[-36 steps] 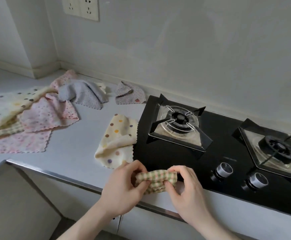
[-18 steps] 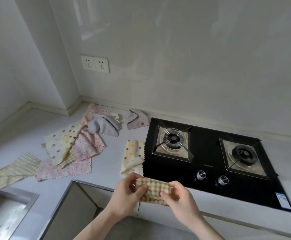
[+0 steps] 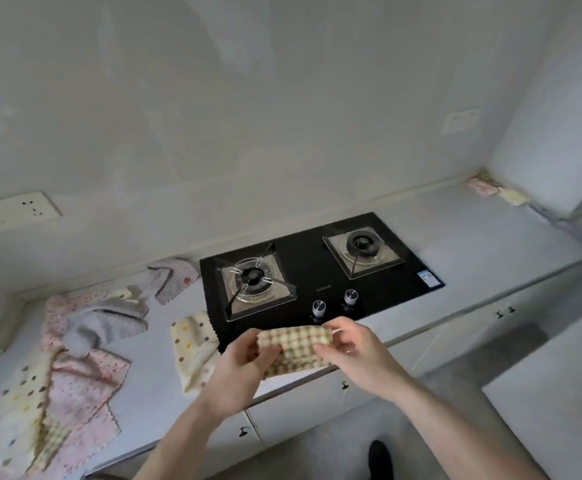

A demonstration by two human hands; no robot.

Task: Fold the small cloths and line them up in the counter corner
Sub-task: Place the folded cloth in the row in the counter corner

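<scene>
You've two hob burners (image 3: 253,275), two knobs (image 3: 318,307), one checked cloth (image 3: 293,342) at 6 o'clock.

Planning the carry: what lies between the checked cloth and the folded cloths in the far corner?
Head view: the stove, then bare counter, between checked cloth and folded cloths.

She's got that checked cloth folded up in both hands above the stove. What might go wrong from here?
1. The checked cloth is held in the air only by a pinch from the left hand and the right hand, so the fold may slip open.
2. The folded cloths sit in the far right corner, so carrying it there passes over the stove; a dangling edge might catch a burner grate.
</scene>
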